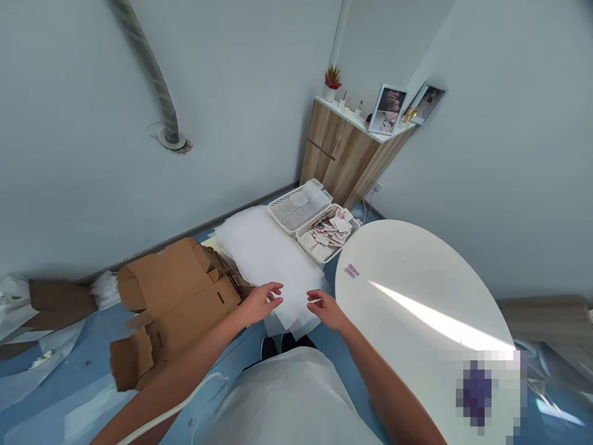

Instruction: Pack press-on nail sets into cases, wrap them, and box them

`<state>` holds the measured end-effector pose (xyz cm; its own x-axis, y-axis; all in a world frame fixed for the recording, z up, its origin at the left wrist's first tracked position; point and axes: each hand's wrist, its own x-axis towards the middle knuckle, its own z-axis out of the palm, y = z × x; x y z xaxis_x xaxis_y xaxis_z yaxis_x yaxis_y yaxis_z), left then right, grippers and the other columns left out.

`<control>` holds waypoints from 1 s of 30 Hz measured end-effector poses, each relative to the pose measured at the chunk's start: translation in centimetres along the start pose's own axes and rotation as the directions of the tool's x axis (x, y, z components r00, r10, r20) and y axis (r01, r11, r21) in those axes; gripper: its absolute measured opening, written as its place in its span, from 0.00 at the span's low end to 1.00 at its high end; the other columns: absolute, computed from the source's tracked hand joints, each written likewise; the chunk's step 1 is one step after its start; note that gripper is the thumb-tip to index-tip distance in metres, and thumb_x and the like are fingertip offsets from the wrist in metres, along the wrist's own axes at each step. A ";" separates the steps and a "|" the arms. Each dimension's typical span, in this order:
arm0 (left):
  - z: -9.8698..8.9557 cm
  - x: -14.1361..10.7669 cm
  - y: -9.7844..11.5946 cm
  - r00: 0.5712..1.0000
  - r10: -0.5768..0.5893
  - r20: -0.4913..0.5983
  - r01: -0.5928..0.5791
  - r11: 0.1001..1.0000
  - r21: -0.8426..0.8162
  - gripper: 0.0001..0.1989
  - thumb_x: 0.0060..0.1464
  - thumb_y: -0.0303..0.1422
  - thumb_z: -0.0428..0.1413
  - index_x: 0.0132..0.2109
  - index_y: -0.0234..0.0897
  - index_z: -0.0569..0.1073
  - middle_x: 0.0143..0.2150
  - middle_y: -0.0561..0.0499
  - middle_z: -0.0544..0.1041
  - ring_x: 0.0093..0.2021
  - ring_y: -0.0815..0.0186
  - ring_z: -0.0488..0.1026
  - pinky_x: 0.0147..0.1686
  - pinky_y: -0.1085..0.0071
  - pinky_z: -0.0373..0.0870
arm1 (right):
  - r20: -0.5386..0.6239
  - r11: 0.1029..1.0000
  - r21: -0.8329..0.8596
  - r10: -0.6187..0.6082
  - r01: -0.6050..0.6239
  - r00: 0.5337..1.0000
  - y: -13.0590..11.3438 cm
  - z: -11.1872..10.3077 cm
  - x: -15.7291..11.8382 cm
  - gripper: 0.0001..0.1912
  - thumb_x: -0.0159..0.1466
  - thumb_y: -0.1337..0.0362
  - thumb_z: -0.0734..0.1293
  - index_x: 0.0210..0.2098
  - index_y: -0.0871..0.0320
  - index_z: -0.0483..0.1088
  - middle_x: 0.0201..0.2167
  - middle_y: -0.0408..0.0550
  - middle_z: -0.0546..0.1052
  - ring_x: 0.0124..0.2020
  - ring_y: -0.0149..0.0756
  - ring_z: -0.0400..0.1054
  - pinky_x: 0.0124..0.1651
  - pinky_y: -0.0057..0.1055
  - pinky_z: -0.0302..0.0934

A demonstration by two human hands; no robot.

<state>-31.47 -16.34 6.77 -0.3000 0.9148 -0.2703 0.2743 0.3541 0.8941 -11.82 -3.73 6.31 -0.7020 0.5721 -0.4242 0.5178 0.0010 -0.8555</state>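
My left hand (262, 303) is held out with thumb and fingers apart and nothing between them. Facing it, my right hand (325, 309) has its fingers curved and parted, also with nothing in it. Beyond and between the hands lies a stack of white translucent sheets (269, 250), spread on the floor side. Flattened brown cardboard boxes (180, 290) lie to the left, close to my left hand. On the right, a round white table (412, 272) stands beside my right hand, with a small cluster of purplish pieces (352, 271) near its edge.
Behind the sheets stand a white basket of clear plastic cases (301, 207) and another basket holding printed cards (331, 232). A wooden cabinet (343, 148) in the corner carries a plant (332, 80), bottles and picture frames (388, 110). Plastic wrap and cardboard lie far left.
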 end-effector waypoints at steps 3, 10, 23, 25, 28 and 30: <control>-1.6 2.2 0.3 1.000 0.006 0.002 -0.006 1.000 -0.020 0.21 0.46 0.43 0.52 0.46 0.38 0.69 0.40 0.47 0.74 0.32 0.66 0.71 0.28 0.71 0.67 | -0.034 1.000 -0.003 0.004 -0.004 0.999 -0.5 -2.5 2.0 0.19 0.53 0.59 0.64 0.44 0.57 0.66 0.40 0.49 0.72 0.31 0.31 0.66 0.33 0.31 0.61; -4.5 12.8 4.8 0.999 -0.044 -0.015 0.041 0.990 -0.131 0.21 0.43 0.41 0.56 0.45 0.39 0.70 0.46 0.46 0.72 0.42 0.62 0.71 0.38 0.68 0.69 | -0.262 0.994 0.109 0.004 0.026 0.965 -3.3 -9.1 13.5 0.18 0.50 0.58 0.66 0.40 0.57 0.67 0.37 0.50 0.74 0.36 0.35 0.68 0.41 0.33 0.62; -1.8 34.3 6.7 0.969 -0.245 -0.018 0.202 0.836 -0.510 0.34 0.39 0.35 0.60 0.56 0.36 0.61 0.57 0.39 0.63 0.57 0.54 0.60 0.51 0.61 0.60 | -0.482 0.953 -0.285 -0.233 0.101 0.844 -3.0 -19.2 32.3 0.30 0.54 0.52 0.63 0.54 0.58 0.58 0.50 0.56 0.65 0.32 0.33 0.65 0.42 0.38 0.61; -1.2 35.7 6.8 0.964 -0.264 -0.017 0.209 0.801 -0.562 0.32 0.42 0.32 0.56 0.57 0.38 0.60 0.59 0.43 0.60 0.57 0.55 0.59 0.52 0.61 0.59 | -0.467 0.948 -0.304 -0.238 0.098 0.852 -2.8 -19.3 33.7 0.29 0.56 0.52 0.62 0.54 0.58 0.58 0.49 0.56 0.65 0.31 0.33 0.64 0.42 0.39 0.60; -0.4 36.9 7.0 0.959 -0.284 -0.020 0.207 0.743 -0.636 0.30 0.44 0.31 0.52 0.57 0.41 0.59 0.61 0.48 0.58 0.57 0.57 0.59 0.52 0.60 0.59 | -0.458 0.938 -0.332 -0.257 0.104 0.851 -2.5 -19.1 34.8 0.27 0.56 0.55 0.62 0.53 0.59 0.60 0.46 0.55 0.66 0.29 0.32 0.64 0.43 0.40 0.60; -0.2 37.1 7.0 0.954 -0.299 -0.014 0.212 0.709 -0.673 0.31 0.44 0.31 0.51 0.58 0.41 0.58 0.61 0.49 0.57 0.58 0.57 0.58 0.51 0.61 0.60 | -0.454 0.935 -0.335 -0.270 0.117 0.849 -2.2 -18.8 35.2 0.26 0.55 0.56 0.63 0.51 0.59 0.62 0.44 0.54 0.66 0.29 0.31 0.63 0.43 0.40 0.60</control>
<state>-40.82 20.07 3.06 -0.3816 0.7640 -0.5204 -0.4838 0.3146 0.8167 -28.48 31.85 -1.11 -0.5136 0.8580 0.0055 0.5655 0.3433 -0.7499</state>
